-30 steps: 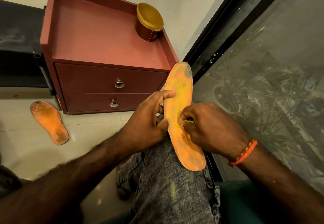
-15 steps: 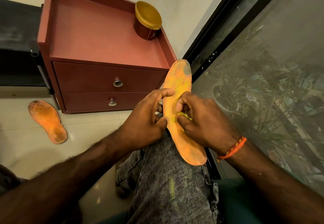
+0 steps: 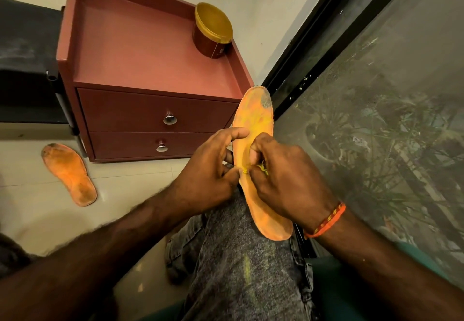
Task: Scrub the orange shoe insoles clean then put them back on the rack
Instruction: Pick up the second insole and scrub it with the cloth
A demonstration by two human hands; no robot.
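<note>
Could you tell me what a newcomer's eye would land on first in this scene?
Probably the orange insole propped on the person's knee at centre, gripped by the left hand while the right hand rubs something yellow against it. Next, the second insole on the floor at left, beside the red drawer cabinet.

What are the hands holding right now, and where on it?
Left hand grips the orange insole at its left mid edge; right hand pinches a small yellow scrubber.

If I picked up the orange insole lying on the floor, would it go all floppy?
Probably a bit bendy, not limp: the insole on the floor looks thin and flat. It likely weighs little, since the left hand steadies its twin, the insole on the knee, with fingertips alone. Its grimy surface may feel rough, not slippery.
</note>
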